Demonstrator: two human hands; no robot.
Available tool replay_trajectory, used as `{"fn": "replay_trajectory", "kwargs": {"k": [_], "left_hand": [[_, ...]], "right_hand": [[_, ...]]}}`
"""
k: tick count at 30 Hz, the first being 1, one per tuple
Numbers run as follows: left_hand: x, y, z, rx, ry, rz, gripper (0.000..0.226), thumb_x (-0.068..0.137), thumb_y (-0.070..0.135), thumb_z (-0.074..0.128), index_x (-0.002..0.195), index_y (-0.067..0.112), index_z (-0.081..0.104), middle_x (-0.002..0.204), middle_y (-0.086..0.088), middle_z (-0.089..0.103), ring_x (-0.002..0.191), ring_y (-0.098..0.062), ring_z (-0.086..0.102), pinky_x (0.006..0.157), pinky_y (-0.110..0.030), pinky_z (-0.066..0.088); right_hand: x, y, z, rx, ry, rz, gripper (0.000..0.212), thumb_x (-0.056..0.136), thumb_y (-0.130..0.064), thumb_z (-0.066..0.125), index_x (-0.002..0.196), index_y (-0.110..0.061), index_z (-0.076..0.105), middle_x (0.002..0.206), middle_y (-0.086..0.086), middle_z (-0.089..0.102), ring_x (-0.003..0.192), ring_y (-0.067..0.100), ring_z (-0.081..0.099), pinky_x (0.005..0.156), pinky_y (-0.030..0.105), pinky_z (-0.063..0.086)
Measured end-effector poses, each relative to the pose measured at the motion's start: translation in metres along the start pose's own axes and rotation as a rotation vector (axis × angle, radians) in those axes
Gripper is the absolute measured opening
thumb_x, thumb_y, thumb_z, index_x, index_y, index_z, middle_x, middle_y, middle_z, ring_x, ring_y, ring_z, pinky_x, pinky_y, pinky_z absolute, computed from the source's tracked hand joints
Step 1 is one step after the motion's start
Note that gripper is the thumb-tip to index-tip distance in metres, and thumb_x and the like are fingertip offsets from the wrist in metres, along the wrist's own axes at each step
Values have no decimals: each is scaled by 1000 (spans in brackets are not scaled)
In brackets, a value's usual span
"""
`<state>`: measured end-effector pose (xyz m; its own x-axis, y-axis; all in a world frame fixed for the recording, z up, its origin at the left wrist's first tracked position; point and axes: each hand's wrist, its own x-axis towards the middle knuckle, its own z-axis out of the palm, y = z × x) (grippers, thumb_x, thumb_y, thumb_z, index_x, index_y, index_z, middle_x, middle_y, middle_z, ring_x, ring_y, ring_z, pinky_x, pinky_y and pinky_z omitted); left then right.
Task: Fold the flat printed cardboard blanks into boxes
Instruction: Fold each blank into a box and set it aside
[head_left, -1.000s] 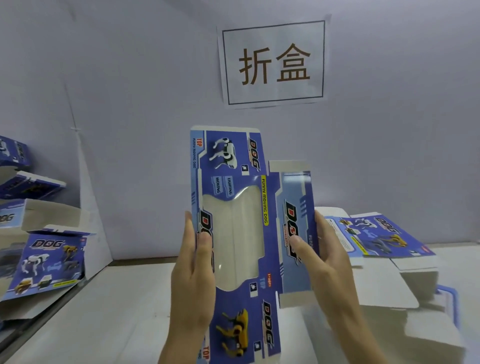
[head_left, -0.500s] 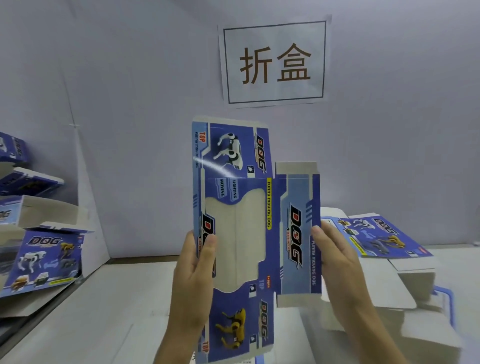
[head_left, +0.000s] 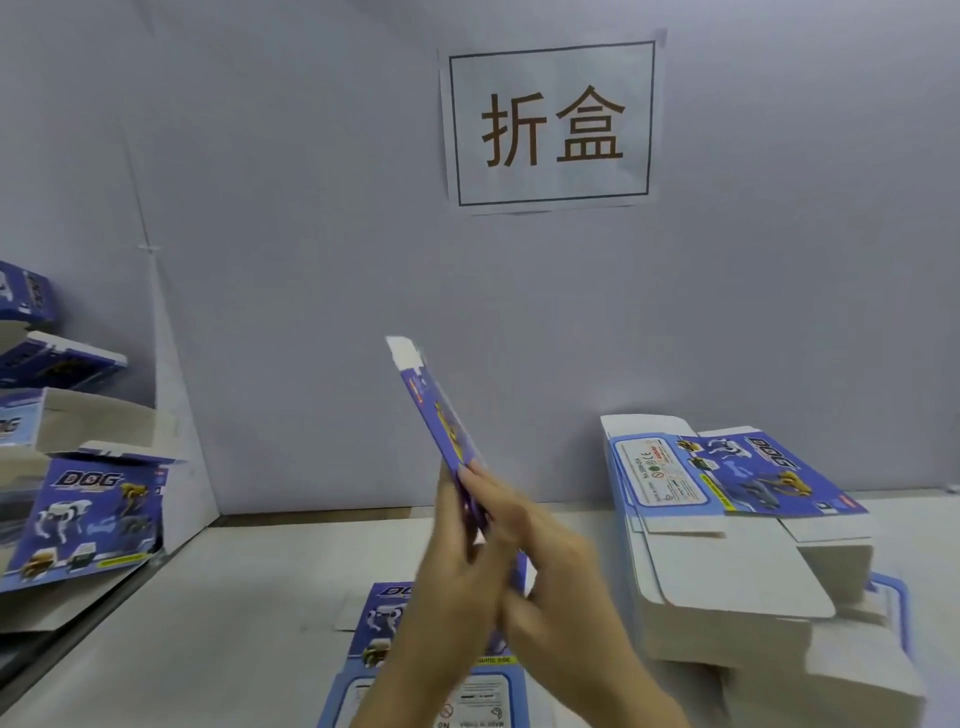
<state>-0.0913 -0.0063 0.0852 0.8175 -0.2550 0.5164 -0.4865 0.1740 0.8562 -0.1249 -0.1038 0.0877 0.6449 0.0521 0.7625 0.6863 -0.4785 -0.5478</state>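
Nearby, stacked blanks (head_left: 727, 566) right, folded boxes (head_left: 93, 514) left, wall sign (head_left: 550, 124) behind

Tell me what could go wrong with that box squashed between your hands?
The blank is pressed between the left hand and right hand near its lower end, so it might slip or crease off its fold lines. The hands look blurred, perhaps moving fast, and could knock the stack of blanks nearby.
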Motion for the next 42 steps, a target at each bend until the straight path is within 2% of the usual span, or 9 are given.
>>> {"fn": "replay_trajectory", "kwargs": {"k": [5,12,21,24,28,30,32,36,42], "left_hand": [[11,11,-52,188,301,110,28,89,39,41,109,31,59,96,4,73,87,-9,70,55,-18,55],[10,18,-71,169,283,132,26,85,37,43,104,29,59,97,11,71,90,-7,69,51,-16,53],[11,13,-72,274,150,145,23,89,32,45,106,26,59,95,11,72,88,-13,71,60,-21,57],[11,18,-79,168,-22,-33,26,90,37,61,113,26,59,101,2,74,90,-24,72,65,-27,58],[3,26,-90,69,-348,-357,94,39,55,90,120,28,49,102,2,75,90,-23,73,66,-24,57],[0,25,-91,68,-404,-420,107,26,60,91,118,26,48,98,5,75,88,-20,73,65,-21,56],[0,22,-92,51,-386,-423,103,27,48,93,117,24,48,94,4,76,84,-20,74,63,-22,56],[0,21,-95,53,-301,-331,90,38,37,87,118,24,47,93,7,76,82,-18,74,60,-21,56],[0,15,-92,44,-212,-243,96,40,57,90,120,23,49,99,5,75,87,-19,73,62,-21,57]], "right_hand": [[34,-5,-26,-71,-92,15,61,93,-5,58,132,-48,37,144,-20,42,130,-17,31,97,3,36],[112,-22,-52,-686,-65,-176,48,89,-26,65,133,-13,50,129,3,52,120,22,43,102,31,35],[137,-48,-64,-765,-699,136,51,73,-60,72,90,-12,69,80,5,66,69,24,54,60,33,42],[139,-55,-69,-624,-861,239,32,77,-43,77,96,-16,76,95,-1,75,87,20,67,84,39,55],[133,-66,-70,-484,-1017,228,25,82,-33,75,100,-15,75,114,1,71,114,23,60,99,42,47],[129,-70,-67,-449,-1077,196,22,82,-34,74,99,-19,75,134,-6,59,132,14,41,100,24,44],[124,-77,-64,-471,-1119,141,20,83,-38,73,98,-25,75,148,-18,41,138,-5,14,98,7,27],[126,-83,-60,-620,-1160,-23,21,87,-39,69,103,-27,75,159,-20,17,138,-13,-5,114,25,-7],[133,-78,-67,-879,-930,-85,24,90,-46,60,85,-23,62,155,-9,31,141,18,30,114,45,28]]}}
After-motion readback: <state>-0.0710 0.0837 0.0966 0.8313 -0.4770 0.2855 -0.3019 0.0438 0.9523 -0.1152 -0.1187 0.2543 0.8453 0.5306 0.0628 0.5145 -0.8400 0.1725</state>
